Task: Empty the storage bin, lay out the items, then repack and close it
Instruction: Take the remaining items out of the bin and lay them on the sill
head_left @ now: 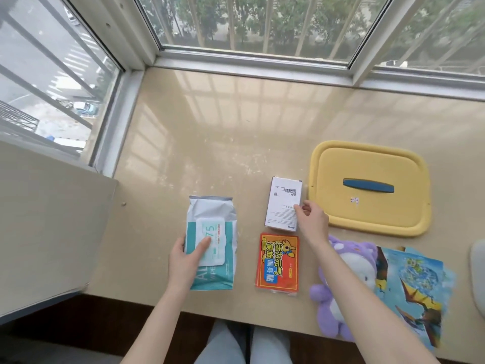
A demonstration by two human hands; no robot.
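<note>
We saw the beige sill [236, 143] carrying everything, and the biggest piece on it, the yellow lid [370, 187] with its blue handle [368, 186], lay flat just outward of our right hand [313, 222]; the bin itself was not clearly in view. Next in size, the wipes pack [211, 243] sat under our left hand [185, 261], thumb pressed on its white flap and fingers wrapped beneath its left edge, long axis running away from us. The purple plush toy [338, 292] and the colourful sheets [417, 292] lay below and outward of the right wrist. The orange warmer packet [278, 262] lay just below the right hand's grip. Smallest, the white box [283, 204] was pinched at its right edge by that hand's fingertips, long axis pointing away, barcode at the far end. We judged the layout nearly done.
</note>
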